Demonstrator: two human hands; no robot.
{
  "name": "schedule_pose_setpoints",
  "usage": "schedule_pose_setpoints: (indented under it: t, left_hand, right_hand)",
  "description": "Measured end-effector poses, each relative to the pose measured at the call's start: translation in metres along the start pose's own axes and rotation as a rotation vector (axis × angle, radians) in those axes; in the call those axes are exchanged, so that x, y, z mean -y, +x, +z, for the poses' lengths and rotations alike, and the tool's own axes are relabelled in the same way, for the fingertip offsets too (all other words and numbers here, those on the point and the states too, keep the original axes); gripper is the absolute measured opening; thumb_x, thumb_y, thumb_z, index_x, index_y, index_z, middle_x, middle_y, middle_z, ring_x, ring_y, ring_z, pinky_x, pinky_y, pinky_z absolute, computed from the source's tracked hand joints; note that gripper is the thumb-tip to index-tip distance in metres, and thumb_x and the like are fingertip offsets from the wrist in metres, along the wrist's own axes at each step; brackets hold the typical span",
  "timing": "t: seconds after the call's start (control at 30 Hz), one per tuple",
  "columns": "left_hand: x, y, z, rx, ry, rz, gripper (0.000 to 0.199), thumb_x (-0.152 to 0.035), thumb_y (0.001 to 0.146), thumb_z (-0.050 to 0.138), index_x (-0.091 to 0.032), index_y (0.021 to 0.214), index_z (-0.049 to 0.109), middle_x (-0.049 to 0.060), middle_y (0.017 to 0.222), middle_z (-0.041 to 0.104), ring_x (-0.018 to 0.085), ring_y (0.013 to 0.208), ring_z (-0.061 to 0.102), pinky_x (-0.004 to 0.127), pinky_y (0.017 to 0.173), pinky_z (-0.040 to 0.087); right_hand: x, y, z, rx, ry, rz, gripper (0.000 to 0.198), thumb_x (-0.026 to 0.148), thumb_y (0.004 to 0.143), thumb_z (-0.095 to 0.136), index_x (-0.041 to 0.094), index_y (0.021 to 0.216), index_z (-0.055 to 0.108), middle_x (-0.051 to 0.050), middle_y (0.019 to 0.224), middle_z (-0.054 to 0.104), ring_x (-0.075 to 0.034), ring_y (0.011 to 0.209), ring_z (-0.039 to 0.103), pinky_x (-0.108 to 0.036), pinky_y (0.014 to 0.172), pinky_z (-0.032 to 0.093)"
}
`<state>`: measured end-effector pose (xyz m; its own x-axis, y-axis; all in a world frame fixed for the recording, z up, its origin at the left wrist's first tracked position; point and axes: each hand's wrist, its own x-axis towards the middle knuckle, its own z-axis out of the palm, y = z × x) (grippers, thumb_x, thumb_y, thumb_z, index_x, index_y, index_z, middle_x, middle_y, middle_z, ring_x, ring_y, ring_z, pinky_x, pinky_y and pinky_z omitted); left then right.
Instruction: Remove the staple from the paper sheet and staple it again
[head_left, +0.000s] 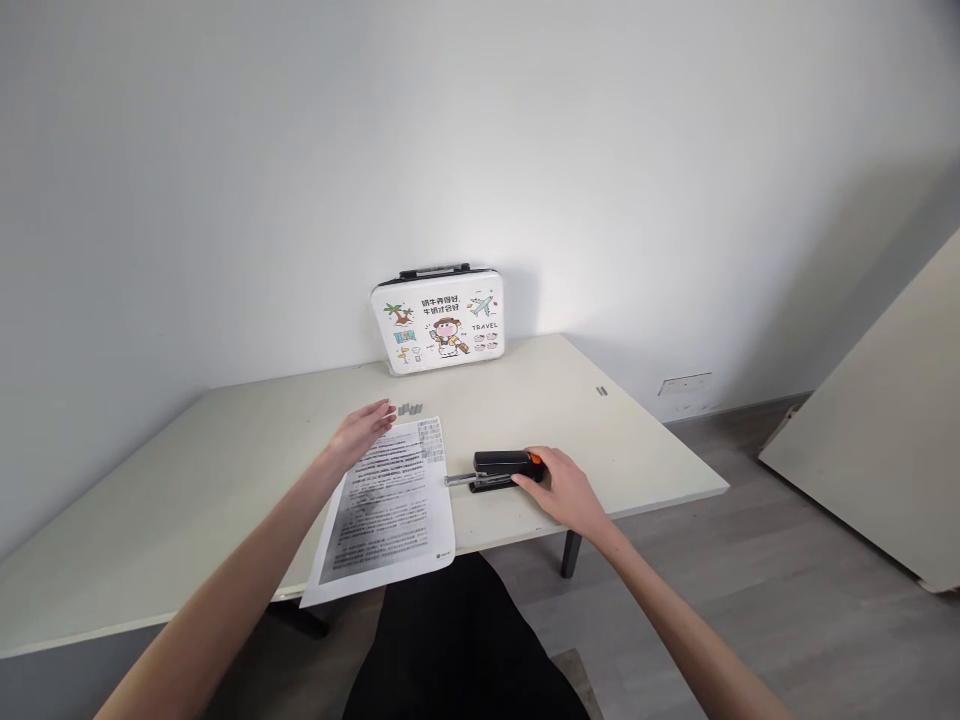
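My right hand point(555, 488) grips the rear end of a black stapler point(499, 463) with an orange part at its back. From the stapler's front a metal staple tray point(457, 480) sticks out to the left. My left hand point(362, 433) hovers over the top left of a printed sheet of paper point(386, 510), its fingers stretched out and holding nothing I can see. Just past its fingertips lie several small strips of staples point(410, 409). The sheet's lower edge hangs over the front of the table.
A white case point(442, 325) with cartoon prints and a black handle stands at the back of the white table point(247, 450), against the wall. Near the right edge lies a small grey strip point(601, 391). A white panel point(885, 430) stands on the floor to the right.
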<state>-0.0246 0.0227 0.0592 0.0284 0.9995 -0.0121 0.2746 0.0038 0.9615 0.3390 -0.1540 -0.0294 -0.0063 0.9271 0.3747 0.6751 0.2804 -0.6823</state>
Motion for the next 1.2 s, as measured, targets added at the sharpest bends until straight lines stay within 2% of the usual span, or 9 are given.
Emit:
schedule_pose_setpoints:
  t: [0.17,0.3,0.43,0.63,0.77,0.9,1.03,1.1,1.2]
  left_hand:
    - [-0.022,-0.011,0.011,0.127,-0.251,-0.054,0.013,-0.024,0.099,0.066,-0.014,0.092,0.072,0.011,0.096,0.072,0.013,0.075,0.064,0.025,0.074,0.058]
    - [-0.031,-0.019,0.022,0.221,-0.307,-0.072,0.014,-0.020,0.101,0.065,-0.012,0.104,0.074,0.009,0.091,0.069,0.009,0.067,0.055,0.022,0.068,0.053]
    - [-0.030,-0.043,0.038,0.330,-0.282,-0.076,0.028,-0.033,0.102,0.066,-0.011,0.119,0.072,0.011,0.100,0.072,0.010,0.066,0.053,0.026,0.065,0.051]
    - [-0.034,-0.087,0.064,0.531,0.114,0.097,0.051,-0.065,0.099,0.056,-0.017,0.103,0.069,0.008,0.097,0.072,0.014,0.071,0.060,0.030,0.067,0.050]
    - [-0.036,-0.105,0.073,0.617,0.364,0.193,0.055,-0.068,0.099,0.049,-0.019,0.105,0.073,0.004,0.090,0.067,0.016,0.072,0.060,0.030,0.067,0.050]
    - [-0.033,-0.114,0.074,0.598,0.451,0.203,0.055,-0.063,0.102,0.046,-0.020,0.126,0.071,0.001,0.081,0.064,0.018,0.074,0.061,0.031,0.071,0.050]
    - [-0.026,-0.117,0.071,0.532,0.546,0.246,0.054,-0.057,0.106,0.041,-0.021,0.133,0.070,-0.001,0.072,0.061,0.019,0.071,0.062,0.031,0.072,0.050]
    - [-0.020,-0.118,0.070,0.485,0.570,0.333,0.051,-0.053,0.108,0.040,-0.022,0.135,0.069,0.001,0.079,0.069,0.020,0.076,0.067,0.032,0.077,0.053]
    - [-0.009,-0.118,0.070,0.364,0.635,0.557,0.045,-0.049,0.109,0.043,-0.024,0.136,0.069,0.006,0.110,0.078,0.025,0.103,0.073,0.037,0.093,0.055]
  right_hand:
    - [0.001,0.000,0.000,0.018,0.008,0.006,0.045,0.059,0.099,0.057,0.026,0.129,0.062,-0.012,0.126,0.071,-0.032,0.116,0.066,-0.045,0.095,0.055]
    - [0.002,0.000,-0.001,0.027,0.017,0.022,0.046,0.060,0.099,0.056,0.025,0.130,0.061,-0.013,0.127,0.071,-0.032,0.116,0.066,-0.045,0.094,0.056]
    - [0.001,-0.002,-0.002,0.026,0.014,0.027,0.048,0.062,0.099,0.057,0.026,0.130,0.061,-0.012,0.124,0.072,-0.031,0.112,0.068,-0.044,0.090,0.057]
    - [0.001,-0.003,-0.001,0.012,0.016,0.019,0.046,0.061,0.098,0.057,0.026,0.128,0.062,-0.012,0.124,0.071,-0.032,0.114,0.067,-0.046,0.094,0.056]
    - [0.001,-0.002,-0.001,-0.003,0.012,0.012,0.044,0.060,0.098,0.058,0.026,0.125,0.062,-0.011,0.122,0.072,-0.032,0.114,0.067,-0.046,0.096,0.055]
    - [-0.001,-0.001,0.000,0.000,0.011,0.009,0.045,0.059,0.098,0.058,0.025,0.127,0.062,-0.011,0.123,0.072,-0.032,0.115,0.067,-0.046,0.097,0.054]
    - [-0.003,-0.001,0.000,0.011,0.003,0.017,0.045,0.059,0.098,0.059,0.026,0.128,0.061,-0.011,0.124,0.071,-0.032,0.117,0.066,-0.046,0.098,0.054]
    - [-0.004,-0.002,0.000,0.010,-0.002,0.018,0.045,0.059,0.098,0.058,0.025,0.128,0.062,-0.011,0.124,0.071,-0.031,0.117,0.066,-0.045,0.098,0.053]
    - [-0.004,-0.002,0.000,0.001,-0.016,0.008,0.044,0.059,0.098,0.058,0.025,0.126,0.063,-0.011,0.123,0.072,-0.031,0.114,0.067,-0.044,0.097,0.054]
